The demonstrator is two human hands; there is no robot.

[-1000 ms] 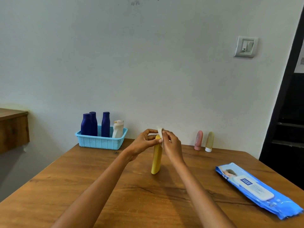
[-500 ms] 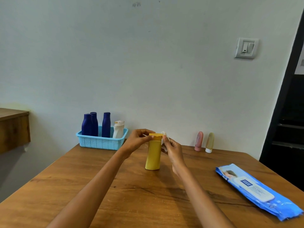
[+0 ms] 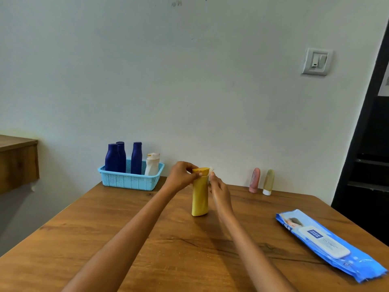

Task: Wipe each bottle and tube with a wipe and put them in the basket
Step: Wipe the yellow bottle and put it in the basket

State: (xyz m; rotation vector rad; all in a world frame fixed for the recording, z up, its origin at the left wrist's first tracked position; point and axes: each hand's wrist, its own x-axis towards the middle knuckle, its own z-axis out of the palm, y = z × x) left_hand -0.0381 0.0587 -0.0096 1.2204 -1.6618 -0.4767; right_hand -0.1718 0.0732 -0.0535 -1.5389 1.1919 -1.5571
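- Your left hand (image 3: 181,175) pinches the cap end of the yellow bottle (image 3: 200,194), held between both hands above the table (image 3: 147,239).
- Your right hand (image 3: 219,190) presses a white wipe (image 3: 211,170) against its right side.
- The basket (image 3: 130,181) sits far left.

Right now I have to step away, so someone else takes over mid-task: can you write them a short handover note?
Left hand pinches the yellow bottle near its cap, holding it upright at mid-table. Right hand presses a white wipe against the bottle's top.
Done: three dark blue bottles and one white bottle stand in the blue basket at the far left of the table.
Left: finish the yellow bottle and put it in the basket, then wipe and put in the pink tube and the pale yellow tube standing by the wall.
The wipes pack lies at the right.
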